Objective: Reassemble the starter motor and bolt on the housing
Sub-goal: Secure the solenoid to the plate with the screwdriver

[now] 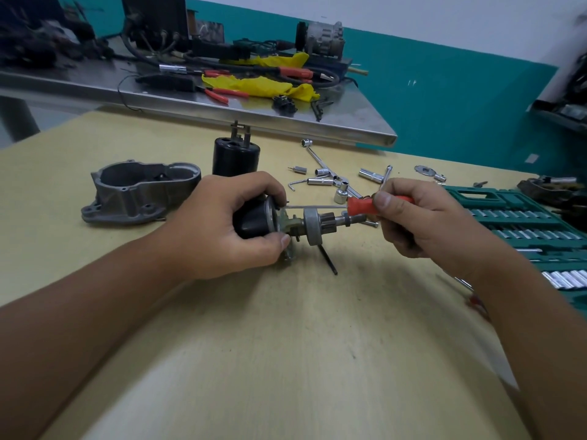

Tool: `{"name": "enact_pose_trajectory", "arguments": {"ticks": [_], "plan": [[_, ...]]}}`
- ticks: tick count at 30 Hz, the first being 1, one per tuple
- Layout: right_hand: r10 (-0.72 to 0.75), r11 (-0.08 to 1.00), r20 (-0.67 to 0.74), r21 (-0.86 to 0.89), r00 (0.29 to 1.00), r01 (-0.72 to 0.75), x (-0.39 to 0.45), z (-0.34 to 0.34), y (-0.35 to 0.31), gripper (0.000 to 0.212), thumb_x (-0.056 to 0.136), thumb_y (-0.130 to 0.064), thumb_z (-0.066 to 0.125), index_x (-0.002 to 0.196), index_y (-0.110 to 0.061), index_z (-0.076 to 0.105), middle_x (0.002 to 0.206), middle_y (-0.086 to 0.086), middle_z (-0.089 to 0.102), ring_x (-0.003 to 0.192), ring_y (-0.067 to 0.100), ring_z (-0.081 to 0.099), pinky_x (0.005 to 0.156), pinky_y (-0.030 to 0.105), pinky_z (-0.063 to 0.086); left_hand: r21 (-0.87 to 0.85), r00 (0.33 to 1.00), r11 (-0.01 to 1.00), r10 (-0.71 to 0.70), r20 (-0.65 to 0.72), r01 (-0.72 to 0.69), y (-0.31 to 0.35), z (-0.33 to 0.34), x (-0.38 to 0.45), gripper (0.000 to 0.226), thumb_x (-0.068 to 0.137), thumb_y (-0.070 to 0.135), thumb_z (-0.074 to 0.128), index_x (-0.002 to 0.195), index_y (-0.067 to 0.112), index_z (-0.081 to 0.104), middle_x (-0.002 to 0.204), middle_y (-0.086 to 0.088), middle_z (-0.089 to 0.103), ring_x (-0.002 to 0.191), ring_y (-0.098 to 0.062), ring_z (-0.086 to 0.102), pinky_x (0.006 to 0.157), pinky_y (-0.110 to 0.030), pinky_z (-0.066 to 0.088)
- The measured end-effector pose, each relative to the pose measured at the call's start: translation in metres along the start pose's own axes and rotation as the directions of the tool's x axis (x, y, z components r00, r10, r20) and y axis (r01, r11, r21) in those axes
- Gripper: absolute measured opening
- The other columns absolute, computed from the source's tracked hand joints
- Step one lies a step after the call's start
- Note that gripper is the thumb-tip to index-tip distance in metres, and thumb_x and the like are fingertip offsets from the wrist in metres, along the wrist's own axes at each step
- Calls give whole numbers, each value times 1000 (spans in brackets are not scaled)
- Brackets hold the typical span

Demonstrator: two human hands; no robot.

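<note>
In the head view, the left hand (222, 223) is clenched around the black motor body (251, 219), holding it just above the counter (286, 344) with its shaft pointing toward the right hand (422, 220). The right hand grips the red handle of a screwdriver (365, 206), whose thin shank runs back toward the left hand and meets the metal end plate beside the left fingertips. The drive gear assembly (313, 225) sits on the shaft between the two hands, directly under the shank. The step in hand appears to be driving a small fastener into the end plate; the fastener itself is too small to make out. To do it well, the left hand should keep the body from rolling while the tip stays square in the screw head, with the shank kept parallel to the shaft so that it clears the gear. Light, even turns would suit until the thread bites. The grey aluminium housing (139, 190) lies on the counter beyond the left hand, not yet fitted, and a second black cylinder (235, 158) stands upright behind it. Loose sockets (371, 176) lie beyond the right hand, and the green socket case (521, 223) is open on its outer side, so the bolting tools seem close by.
</note>
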State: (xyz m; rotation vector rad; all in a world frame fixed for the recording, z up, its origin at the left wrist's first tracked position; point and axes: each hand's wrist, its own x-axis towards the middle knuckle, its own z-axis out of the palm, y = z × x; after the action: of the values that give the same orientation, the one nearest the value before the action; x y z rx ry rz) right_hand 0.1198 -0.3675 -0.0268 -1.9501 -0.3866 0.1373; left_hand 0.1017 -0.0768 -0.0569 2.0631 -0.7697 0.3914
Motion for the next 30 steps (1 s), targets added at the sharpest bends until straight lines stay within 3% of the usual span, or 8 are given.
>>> {"name": "enact_pose_trajectory", "arguments": {"ticks": [4,10,13,18,20,22,25,30], "plan": [[88,996,-13,-35,996,-88,1,2,-2,58,79,-64,60,87,-6,62,51,-5,44,42,7,37,39,19,31,7,1000,1000,-6,-4,6,1,0,1,36,72,42,71,102,21,67,82,-3,66,73,-20,66,62,-42,55],[260,966,45,8,965,-260,2,-2,-4,56,70,-69,63,69,-13,58,51,3,38,40,14,29,39,22,27,18,1000,1000,2,28,-3,1,-3,2,36,73,39,71,103,20,67,80,-2,67,71,-20,66,60,-39,55],[326,941,80,63,942,-331,5,-7,1,54,78,-68,71,63,-17,60,52,7,33,41,16,23,43,23,20,43,999,999,17,40,-19,0,-2,3,36,72,40,73,103,22,67,81,-1,67,72,-20,67,61,-41,55],[273,910,-222,375,936,-176,10,-29,15,43,85,-54,64,76,-13,59,53,5,34,37,16,26,40,21,20,45,997,996,69,35,-71,-2,6,5,36,72,36,76,102,20,67,80,4,66,71,-19,66,60,-35,54],[253,959,-383,217,888,-180,11,-29,26,40,92,-54,62,74,-18,61,56,3,46,45,18,39,44,27,28,16,997,998,68,21,-68,-6,6,5,35,73,34,76,102,18,67,81,5,65,70,-18,65,60,-28,51],[148,964,-463,-128,874,-232,14,-20,36,34,94,-53,65,79,-22,66,58,-5,57,54,15,51,54,31,39,-28,998,998,58,16,-58,-12,3,8,35,74,33,74,103,16,67,84,5,65,70,-18,64,61,-24,49],[46,884,-449,-398,893,-245,16,-4,39,35,79,-61,68,75,-27,66,62,-5,60,57,10,52,57,32,41,-73,998,996,53,25,-51,-20,-1,12,33,79,32,72,107,15,66,92,4,65,75,-18,65,64,-24,49],[138,737,-352,-588,926,-334,14,3,31,30,67,-67,72,75,-39,65,75,-17,63,75,2,56,68,35,53,-125,998,992,-8,54,14,-29,-8,17,32,88,30,64,119,19,63,102,3,67,82,-20,67,66,-27,52]]}}
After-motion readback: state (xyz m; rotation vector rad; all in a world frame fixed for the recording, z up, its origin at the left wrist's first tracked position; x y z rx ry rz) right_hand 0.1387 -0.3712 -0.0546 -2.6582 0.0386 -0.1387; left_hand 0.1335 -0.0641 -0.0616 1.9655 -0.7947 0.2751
